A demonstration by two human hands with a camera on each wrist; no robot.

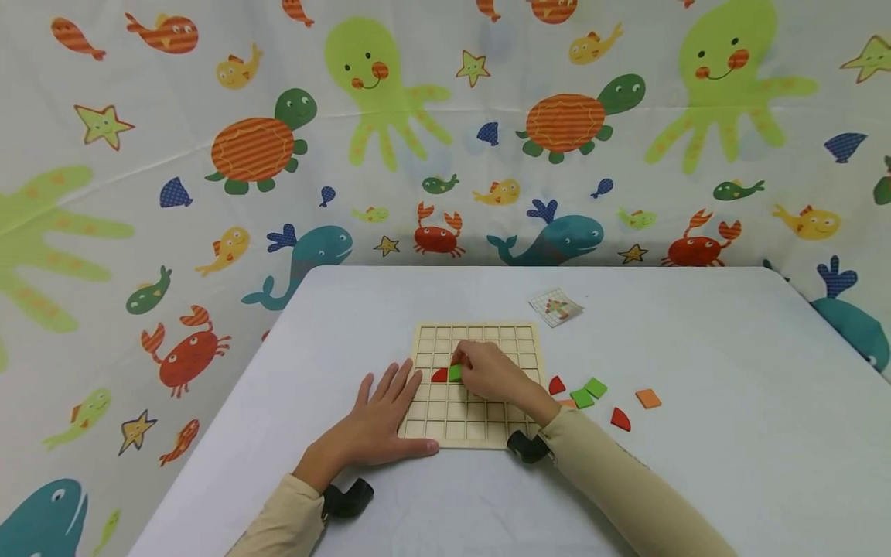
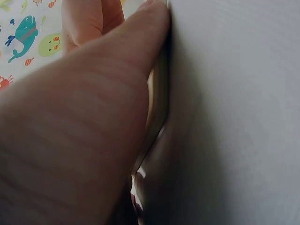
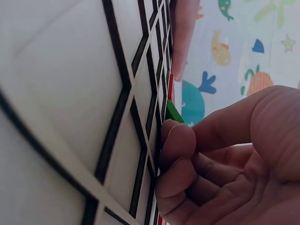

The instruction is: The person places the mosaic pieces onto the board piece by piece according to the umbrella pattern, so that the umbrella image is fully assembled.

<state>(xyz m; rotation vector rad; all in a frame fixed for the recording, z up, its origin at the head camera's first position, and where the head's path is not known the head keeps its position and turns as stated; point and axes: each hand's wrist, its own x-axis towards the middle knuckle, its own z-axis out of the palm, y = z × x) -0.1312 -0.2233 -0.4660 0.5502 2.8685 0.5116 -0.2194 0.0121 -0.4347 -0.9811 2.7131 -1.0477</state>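
Note:
A wooden grid board (image 1: 433, 433) lies on the table. My right hand (image 1: 490, 371) reaches over it and pinches a green square tile (image 1: 455, 374), which tilts against the grid in the right wrist view, its near part hidden by the fingertips (image 3: 180, 140). Just left of that tile, a red quarter-circle tile (image 1: 440, 375) sits on the board. My left hand (image 1: 386, 414) rests with spread fingers at the board's left side, the thumb along its front edge. In the left wrist view the thumb (image 2: 136, 37) touches the board's edge (image 2: 161, 84).
Right of the board lie loose tiles: two red quarter-circles (image 1: 621, 419), two green squares (image 1: 595, 387), an orange square (image 1: 648, 398) and an orange piece partly hidden by my right wrist. A small pattern card (image 1: 556, 307) lies behind the board. A printed curtain (image 1: 431, 139) hangs beyond the table.

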